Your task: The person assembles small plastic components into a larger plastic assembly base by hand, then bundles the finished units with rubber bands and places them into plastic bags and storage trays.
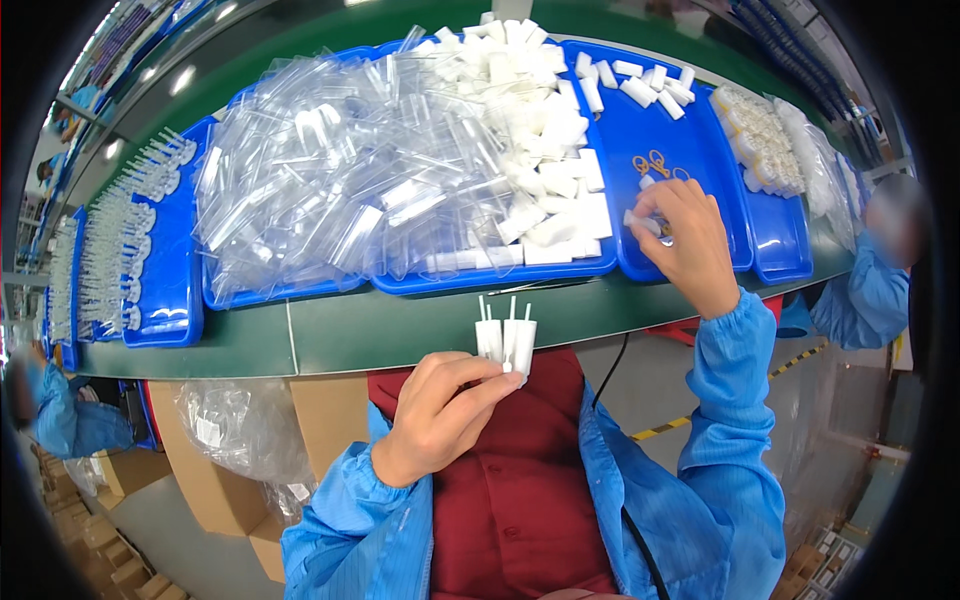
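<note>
The left grip (435,412) pinches a few white tubes with thin stems (518,345) between thumb and fingers; the stems point up, away from the person. Up and to the right of it, the right grip (688,238) has its fingertips pressed on a small white piece (644,222), over a blue tray (620,125). Just beyond the right grip, in that same tray, lie some orange rings (655,160), and farther beyond them a loose group of white blocks (655,90). Left of the right grip stands a heap of white blocks (550,140), and next to that, farther left, a large pile of clear plastic sleeves (330,180). The green surface (390,335) runs just beyond the left grip. To the right of the right grip, a stack of pale pieces (762,140) sits near its tray's far end.
</note>
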The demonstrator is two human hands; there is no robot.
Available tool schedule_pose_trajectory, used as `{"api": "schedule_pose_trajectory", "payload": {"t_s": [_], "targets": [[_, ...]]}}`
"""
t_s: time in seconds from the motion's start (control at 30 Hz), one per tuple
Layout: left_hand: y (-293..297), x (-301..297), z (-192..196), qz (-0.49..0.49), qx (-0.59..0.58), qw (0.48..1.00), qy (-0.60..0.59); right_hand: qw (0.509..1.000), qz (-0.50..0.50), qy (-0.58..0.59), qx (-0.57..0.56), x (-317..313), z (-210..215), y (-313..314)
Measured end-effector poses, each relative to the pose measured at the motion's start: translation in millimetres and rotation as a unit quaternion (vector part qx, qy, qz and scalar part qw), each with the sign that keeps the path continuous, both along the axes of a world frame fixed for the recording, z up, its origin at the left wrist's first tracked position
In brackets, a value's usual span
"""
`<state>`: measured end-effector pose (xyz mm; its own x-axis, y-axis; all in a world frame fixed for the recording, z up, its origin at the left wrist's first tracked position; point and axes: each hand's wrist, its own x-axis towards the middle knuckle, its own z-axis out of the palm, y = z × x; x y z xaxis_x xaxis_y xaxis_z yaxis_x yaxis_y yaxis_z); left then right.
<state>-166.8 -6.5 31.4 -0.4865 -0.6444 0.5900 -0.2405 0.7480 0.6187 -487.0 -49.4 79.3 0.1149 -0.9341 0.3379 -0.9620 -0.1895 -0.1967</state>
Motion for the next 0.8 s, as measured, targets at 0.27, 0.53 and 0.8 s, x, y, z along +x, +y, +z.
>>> {"api": "schedule_pose_trajectory", "payload": {"t_s": [0.27,0.53,0.8], "targets": [[1.0,-3.9,9.6,-0.008,-0.018,1.0,0.01,0.797,-0.026,-0.604,0.019,60.3,18.0,28.9],[-0.1,2.8,23.5,-0.033,-0.089,0.994,-0.053,0.634,-0.003,-0.755,0.169,106.9,-4.5,33.5],[4.6,1.5,28.5,-0.039,-0.072,0.994,-0.078,0.672,-0.044,-0.727,0.134,112.4,-13.5,37.6]]}}
